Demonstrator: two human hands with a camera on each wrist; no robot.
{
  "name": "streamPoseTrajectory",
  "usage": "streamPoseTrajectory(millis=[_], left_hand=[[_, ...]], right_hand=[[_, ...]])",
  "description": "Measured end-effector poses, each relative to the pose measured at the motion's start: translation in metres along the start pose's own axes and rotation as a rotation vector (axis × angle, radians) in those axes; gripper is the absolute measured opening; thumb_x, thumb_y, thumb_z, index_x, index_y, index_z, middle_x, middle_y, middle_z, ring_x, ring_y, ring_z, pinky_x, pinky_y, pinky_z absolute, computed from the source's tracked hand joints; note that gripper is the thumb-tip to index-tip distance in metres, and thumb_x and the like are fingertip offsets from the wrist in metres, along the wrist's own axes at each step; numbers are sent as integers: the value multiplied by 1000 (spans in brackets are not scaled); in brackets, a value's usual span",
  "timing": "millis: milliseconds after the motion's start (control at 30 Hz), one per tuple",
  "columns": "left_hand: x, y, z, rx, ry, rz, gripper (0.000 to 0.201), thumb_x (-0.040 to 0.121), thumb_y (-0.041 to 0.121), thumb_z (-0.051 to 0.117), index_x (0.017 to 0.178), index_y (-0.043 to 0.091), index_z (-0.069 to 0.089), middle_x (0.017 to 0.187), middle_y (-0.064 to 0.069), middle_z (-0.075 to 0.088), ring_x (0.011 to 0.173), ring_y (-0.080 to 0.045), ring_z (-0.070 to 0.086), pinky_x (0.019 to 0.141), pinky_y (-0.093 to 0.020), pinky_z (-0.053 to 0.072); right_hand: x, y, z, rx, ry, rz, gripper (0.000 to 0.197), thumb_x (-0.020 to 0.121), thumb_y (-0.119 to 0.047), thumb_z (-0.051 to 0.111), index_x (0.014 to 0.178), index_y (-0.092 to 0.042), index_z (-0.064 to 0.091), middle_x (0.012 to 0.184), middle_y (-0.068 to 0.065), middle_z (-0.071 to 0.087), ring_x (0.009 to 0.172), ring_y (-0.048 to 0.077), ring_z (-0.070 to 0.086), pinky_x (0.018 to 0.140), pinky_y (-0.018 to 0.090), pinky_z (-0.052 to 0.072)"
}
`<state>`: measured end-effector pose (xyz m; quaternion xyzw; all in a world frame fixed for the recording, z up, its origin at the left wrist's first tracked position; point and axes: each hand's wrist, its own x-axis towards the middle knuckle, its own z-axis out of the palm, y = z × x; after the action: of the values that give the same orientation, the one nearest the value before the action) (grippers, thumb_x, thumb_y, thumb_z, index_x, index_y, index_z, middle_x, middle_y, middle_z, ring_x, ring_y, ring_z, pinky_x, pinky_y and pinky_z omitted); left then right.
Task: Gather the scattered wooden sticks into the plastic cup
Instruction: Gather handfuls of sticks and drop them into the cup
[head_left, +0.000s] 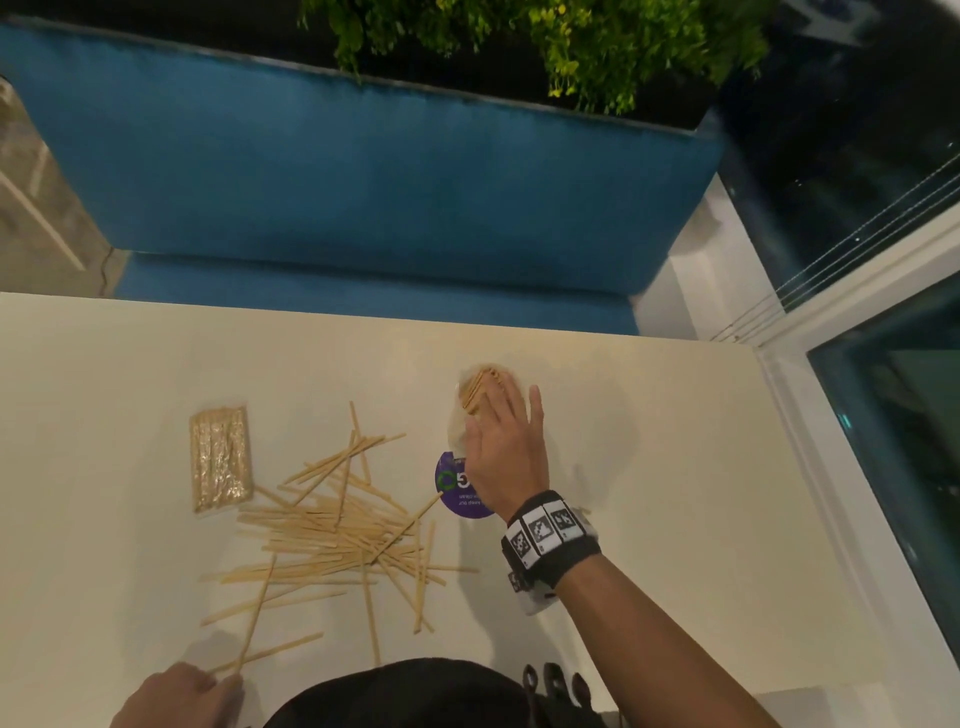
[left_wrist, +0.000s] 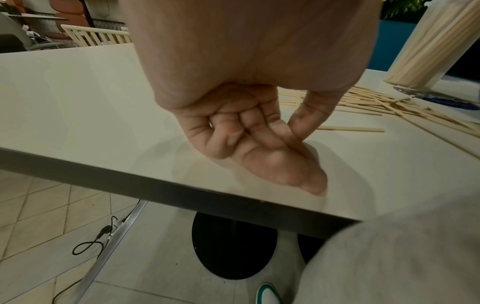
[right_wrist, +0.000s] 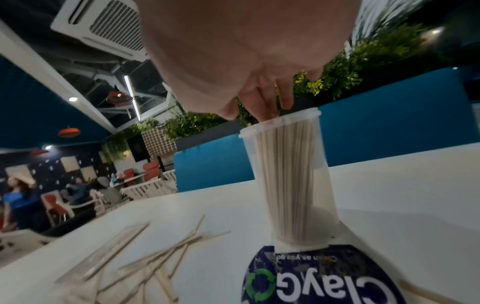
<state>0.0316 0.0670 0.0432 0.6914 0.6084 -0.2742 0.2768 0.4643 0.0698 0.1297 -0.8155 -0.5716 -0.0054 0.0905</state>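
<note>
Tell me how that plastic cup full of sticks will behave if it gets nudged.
The plastic cup is tall and narrows toward its base, so it probably tips easily. The packed sticks likely add weight up high. The right hand at its rim should steady it.

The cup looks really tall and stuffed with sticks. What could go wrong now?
The plastic cup is tall, narrow and packed, and the right hand has its fingers at the rim, so a sideways nudge might tip it and spill the lot. The left hand sits by the table edge, where the nearest loose sticks could be swept to the floor. The remaining pile is crisscrossed, so lifting one may flick others away.
</note>
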Motion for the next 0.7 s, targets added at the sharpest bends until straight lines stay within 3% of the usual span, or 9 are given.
streamPoseTrajectory(millis=[67, 133, 233, 333, 433, 567, 633, 700], left_hand=[[2, 4, -2, 8, 26, -5, 50, 69, 78, 43, 79, 34, 63, 82, 10, 61, 76, -7, 58, 64, -23, 42], [-4, 11, -8, 4, 27, -19, 45, 69, 74, 42, 77, 36, 66, 86, 11, 63, 80, -8, 59, 66, -24, 43], [-12, 17, -14, 4, 33, -25, 32, 74, 68, 43, 64, 42, 59, 88, 10, 63, 85, -7, 60, 72, -23, 48], [-15, 20, -15, -51, 82, 17, 31, 78, 65, 40, 71, 44, 62, 87, 10, 63, 85, -7, 61, 72, -22, 47], [-21, 26, -21, -82, 32, -11, 28, 82, 57, 53, 74, 37, 71, 86, 11, 67, 84, -10, 63, 73, -24, 49], [-21, 23, -20, -146, 12, -84, 34, 80, 53, 59, 61, 30, 76, 67, 10, 69, 70, -9, 64, 64, -26, 47], [-19, 21, -19, -157, 30, -85, 35, 80, 54, 59, 60, 30, 76, 64, 11, 69, 69, -8, 64, 64, -26, 48], [-19, 22, -18, -179, 37, -71, 36, 81, 54, 58, 60, 30, 76, 63, 11, 70, 69, -8, 65, 64, -26, 48]], right_hand=[[2, -1, -2, 152, 116, 37, 52, 106, -27, 30, 151, -6, 47, 163, 8, 38, 154, 24, 26, 127, 48, 14], [6, 0, 4, 195, 91, 91, 57, 107, -31, 26, 158, -6, 33, 169, 8, 25, 157, 22, 18, 128, 42, 12], [6, 0, 18, 81, -52, 82, 67, 108, -44, 13, 162, -5, 18, 172, 11, 11, 159, 24, 7, 129, 46, 8], [2, -3, 21, 76, -23, 88, 69, 107, -45, 7, 162, -4, 18, 171, 11, 11, 159, 25, 7, 129, 48, 7], [1, -8, 22, 25, -42, 93, 70, 106, -45, 8, 160, -2, 26, 169, 14, 20, 158, 28, 14, 126, 52, 12], [7, -17, 14, 86, 57, 41, 52, 107, -30, 23, 150, -10, 45, 160, 9, 40, 150, 28, 33, 123, 53, 21], [11, -19, 13, 111, 114, 9, 38, 106, -22, 38, 134, -13, 60, 140, 6, 59, 131, 29, 51, 115, 54, 32], [18, -19, 13, 146, 170, 54, 24, 102, -19, 54, 120, -18, 69, 115, -1, 69, 110, 26, 57, 105, 49, 35]])
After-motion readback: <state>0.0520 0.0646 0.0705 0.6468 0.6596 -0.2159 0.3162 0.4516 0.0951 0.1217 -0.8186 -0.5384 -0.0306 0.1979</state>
